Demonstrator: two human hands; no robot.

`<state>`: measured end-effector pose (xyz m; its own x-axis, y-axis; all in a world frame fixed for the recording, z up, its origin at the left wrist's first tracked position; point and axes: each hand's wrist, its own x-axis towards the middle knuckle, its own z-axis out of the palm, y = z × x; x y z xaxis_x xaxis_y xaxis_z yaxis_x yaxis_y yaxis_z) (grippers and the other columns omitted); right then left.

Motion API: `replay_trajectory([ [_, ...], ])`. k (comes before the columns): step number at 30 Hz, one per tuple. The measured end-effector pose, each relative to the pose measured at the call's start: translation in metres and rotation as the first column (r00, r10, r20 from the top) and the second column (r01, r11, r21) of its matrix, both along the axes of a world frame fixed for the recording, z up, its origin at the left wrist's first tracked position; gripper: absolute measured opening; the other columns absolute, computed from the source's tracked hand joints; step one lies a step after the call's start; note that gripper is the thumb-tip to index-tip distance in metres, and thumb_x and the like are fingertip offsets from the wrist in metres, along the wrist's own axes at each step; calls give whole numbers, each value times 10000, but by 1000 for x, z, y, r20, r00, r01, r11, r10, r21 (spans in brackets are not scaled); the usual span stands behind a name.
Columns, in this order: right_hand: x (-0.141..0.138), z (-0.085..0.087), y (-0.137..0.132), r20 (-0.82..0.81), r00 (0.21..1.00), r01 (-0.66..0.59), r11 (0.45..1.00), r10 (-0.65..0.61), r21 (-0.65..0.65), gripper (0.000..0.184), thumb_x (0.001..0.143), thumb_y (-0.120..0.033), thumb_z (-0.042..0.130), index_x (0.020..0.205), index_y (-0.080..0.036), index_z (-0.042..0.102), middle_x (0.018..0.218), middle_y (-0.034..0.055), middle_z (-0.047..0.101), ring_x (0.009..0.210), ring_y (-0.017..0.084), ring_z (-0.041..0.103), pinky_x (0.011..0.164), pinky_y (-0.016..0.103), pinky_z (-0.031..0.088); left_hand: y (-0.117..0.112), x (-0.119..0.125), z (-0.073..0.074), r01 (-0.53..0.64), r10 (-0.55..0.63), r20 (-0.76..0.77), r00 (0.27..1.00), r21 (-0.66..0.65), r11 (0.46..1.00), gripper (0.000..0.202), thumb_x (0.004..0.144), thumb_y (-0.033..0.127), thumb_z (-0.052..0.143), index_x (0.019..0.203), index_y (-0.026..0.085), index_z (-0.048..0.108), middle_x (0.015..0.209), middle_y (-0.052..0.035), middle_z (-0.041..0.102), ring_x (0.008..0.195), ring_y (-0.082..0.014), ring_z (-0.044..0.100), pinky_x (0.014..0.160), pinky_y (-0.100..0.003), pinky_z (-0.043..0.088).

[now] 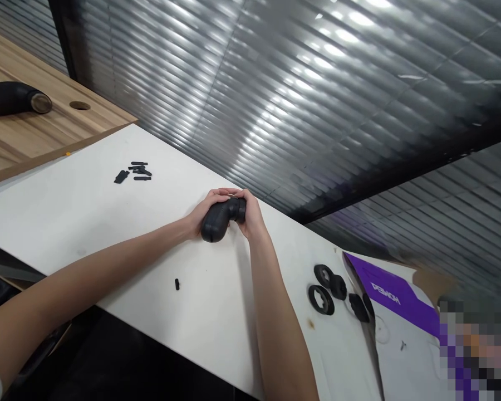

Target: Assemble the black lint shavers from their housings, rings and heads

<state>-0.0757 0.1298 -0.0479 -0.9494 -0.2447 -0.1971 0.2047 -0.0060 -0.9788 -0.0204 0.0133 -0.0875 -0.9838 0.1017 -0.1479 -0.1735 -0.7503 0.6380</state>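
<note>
Over the white table, a black bent handheld device (216, 221) is held between both hands. It has a thick rounded body that angles into a shorter ringed end at the right. My left hand (201, 214) is wrapped around the body's far side. Around the ringed end, my right hand (250, 214) is closed, its fingertips meeting the left ones at the top. Some fingers are hidden behind the device. A small black piece (177, 284) lies on the table nearer to me, apart from both hands.
Several thin black pieces (141, 171) lie at the left on the white table (217, 312). Black rings (321, 299) and round black parts sit at the right, beside a purple-and-white box (394, 289). A similar black device (14, 99) rests on the wooden table. Corrugated metal rises behind.
</note>
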Motion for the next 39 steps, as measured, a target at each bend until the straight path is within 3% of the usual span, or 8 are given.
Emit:
replay_trajectory([
  [6, 1, 7, -1, 16, 1000, -3, 997, 1, 76, 338, 662, -329, 508, 798, -163, 768, 790, 82, 746, 698, 234, 628, 549, 320, 497, -2, 5, 12, 26, -23, 37, 999, -71, 997, 421, 813, 330, 757, 1187, 248, 582, 1092, -66, 693, 663, -182, 655, 546, -310, 530],
  [11, 2, 12, 0, -19, 999, -45, 986, 49, 160, 401, 695, -321, 488, 899, -152, 789, 765, 78, 709, 649, 243, 597, 523, 343, 465, -3, 4, 10, 34, -32, 24, 999, -108, 994, 503, 813, 364, 778, 1262, 251, 583, 1010, -67, 687, 634, -196, 675, 530, -301, 531],
  [18, 6, 18, 0, -92, 996, 5, 978, 15, 209, 373, 679, -287, 493, 884, -174, 783, 719, 26, 639, 604, 181, 533, 514, 296, 430, -7, 7, 14, 198, -190, 63, 980, -159, 967, 575, 918, 490, 698, 1372, 288, 408, 893, -45, 682, 493, -234, 659, 466, -366, 562],
  [22, 4, 14, 2, -85, 996, -10, 980, 28, 197, 360, 689, -344, 525, 906, -189, 767, 687, 24, 601, 503, 176, 501, 417, 298, 364, -7, 9, 20, 307, -286, 134, 949, -171, 936, 455, 972, 537, 613, 1274, 222, 485, 795, -64, 695, 489, -242, 660, 470, -381, 585],
  [26, 7, 9, 0, -101, 994, -28, 980, 49, 199, 318, 720, -382, 512, 840, -206, 748, 650, 24, 556, 503, 198, 519, 421, 321, 401, -10, 7, 18, 317, -287, 182, 940, -163, 934, 386, 972, 542, 566, 1054, 167, 602, 642, -88, 659, 431, -235, 611, 404, -344, 537],
  [29, 8, 7, 0, -160, 981, -69, 964, 113, 257, 330, 779, -397, 490, 850, -214, 755, 664, 22, 542, 545, 222, 542, 492, 364, 457, -12, 5, 16, 338, -317, 160, 935, -120, 934, 379, 969, 523, 576, 926, 151, 633, 610, -102, 644, 411, -230, 597, 379, -324, 507],
  [34, 3, 4, 3, -293, 941, -63, 940, 167, 334, 239, 858, -388, 493, 834, -257, 691, 712, 12, 564, 813, 258, 636, 749, 371, 542, -15, 2, 19, 392, -382, 133, 914, -56, 918, 403, 1031, 428, 439, 819, 136, 617, 570, -121, 625, 389, -225, 580, 341, -296, 460],
  [39, 4, 10, 3, -314, 924, -45, 875, 220, 481, 138, 839, -322, 438, 894, -281, 558, 784, -7, 574, 833, 251, 601, 776, 369, 498, -18, -1, 20, 445, -444, 113, 889, 16, 895, 431, 1058, 394, 345, 828, 142, 609, 572, -118, 630, 370, -216, 559, 314, -279, 430],
])
